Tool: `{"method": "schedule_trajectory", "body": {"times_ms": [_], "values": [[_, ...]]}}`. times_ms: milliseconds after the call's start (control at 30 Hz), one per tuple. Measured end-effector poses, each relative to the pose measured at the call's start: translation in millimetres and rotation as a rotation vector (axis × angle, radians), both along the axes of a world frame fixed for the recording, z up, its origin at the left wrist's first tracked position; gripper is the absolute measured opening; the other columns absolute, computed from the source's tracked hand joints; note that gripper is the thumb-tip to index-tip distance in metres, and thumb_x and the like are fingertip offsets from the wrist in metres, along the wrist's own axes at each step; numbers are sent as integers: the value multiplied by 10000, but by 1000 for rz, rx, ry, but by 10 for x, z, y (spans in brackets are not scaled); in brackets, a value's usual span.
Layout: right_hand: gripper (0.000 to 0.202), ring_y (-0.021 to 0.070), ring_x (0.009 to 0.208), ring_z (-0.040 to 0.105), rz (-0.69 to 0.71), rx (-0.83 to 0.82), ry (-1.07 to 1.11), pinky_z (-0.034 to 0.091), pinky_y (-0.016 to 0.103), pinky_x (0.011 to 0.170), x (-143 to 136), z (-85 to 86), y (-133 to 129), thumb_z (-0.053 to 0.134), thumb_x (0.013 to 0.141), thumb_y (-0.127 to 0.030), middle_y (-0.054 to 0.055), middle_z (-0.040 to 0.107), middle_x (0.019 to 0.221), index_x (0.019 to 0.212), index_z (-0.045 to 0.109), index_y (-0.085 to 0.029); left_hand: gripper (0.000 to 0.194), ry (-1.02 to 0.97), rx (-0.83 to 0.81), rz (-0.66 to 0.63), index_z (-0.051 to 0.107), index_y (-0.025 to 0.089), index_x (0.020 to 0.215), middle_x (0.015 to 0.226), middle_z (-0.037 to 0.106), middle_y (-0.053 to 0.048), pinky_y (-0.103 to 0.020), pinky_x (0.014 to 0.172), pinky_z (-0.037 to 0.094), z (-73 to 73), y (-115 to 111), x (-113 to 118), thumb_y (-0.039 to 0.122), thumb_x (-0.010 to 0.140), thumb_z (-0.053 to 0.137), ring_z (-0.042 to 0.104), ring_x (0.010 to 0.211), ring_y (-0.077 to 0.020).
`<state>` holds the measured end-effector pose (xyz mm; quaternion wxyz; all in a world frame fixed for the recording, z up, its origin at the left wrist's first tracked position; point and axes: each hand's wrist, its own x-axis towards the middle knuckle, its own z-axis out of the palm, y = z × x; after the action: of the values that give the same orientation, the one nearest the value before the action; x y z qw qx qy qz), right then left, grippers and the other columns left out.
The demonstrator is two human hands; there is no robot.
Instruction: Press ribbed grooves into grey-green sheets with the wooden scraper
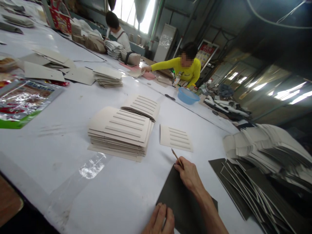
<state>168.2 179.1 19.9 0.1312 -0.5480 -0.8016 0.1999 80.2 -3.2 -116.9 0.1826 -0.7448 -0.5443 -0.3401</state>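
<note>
A dark grey sheet (179, 198) lies flat on the white tabletop in front of me. My left hand (161, 219) rests on its near left edge, fingers slightly bent and lying on the surface. At the far corner of the sheet is my right hand (188, 174), closed around a thin brown wooden stick (177, 158) with a paler tip pointing up and away. Just beyond that tip lies a cream piece (175, 138) with several parallel dark strips. Similar striped pieces form a stack (119, 130) to the left, with another stack (143, 104) behind it.
On the right are loose dark sheets (253, 191) and a fanned pile of pale pieces (265, 143). Cream panels (108, 74) and a plastic packet (24, 100) lie on the left. A blue basin (188, 96) stands near a person in yellow (187, 70); another person (123, 39) works farther back.
</note>
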Motion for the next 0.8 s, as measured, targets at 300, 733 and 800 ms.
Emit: {"method": "schedule_trajectory", "body": {"times_ms": [300, 733, 800], "values": [[129, 175, 626, 529, 24, 7, -44, 354, 282, 607, -7, -25, 19, 526, 826, -189, -10, 583, 676, 723, 463, -236, 176, 10, -12, 12, 596, 149, 1025, 1233, 658, -172, -319, 815, 575, 72, 36, 22, 247, 885, 637, 672, 1035, -256], [160, 140, 703, 566, -90, -143, -132, 447, 282, 663, 7, -58, 289, 712, 814, -268, -16, 603, 759, 783, 590, -169, 278, 197, -67, -164, 605, 108, 1118, 1170, 685, -190, -373, 816, 549, 574, 15, -346, 254, 882, 611, 685, 997, -311], [207, 129, 686, 587, -97, -195, -126, 494, 292, 662, -9, -66, 386, 666, 884, -347, -17, 618, 774, 830, 620, -152, 460, 225, -152, -229, 581, 65, 1180, 1230, 627, -267, -441, 840, 535, 551, 13, -348, 397, 870, 653, 656, 1047, -373]]}}
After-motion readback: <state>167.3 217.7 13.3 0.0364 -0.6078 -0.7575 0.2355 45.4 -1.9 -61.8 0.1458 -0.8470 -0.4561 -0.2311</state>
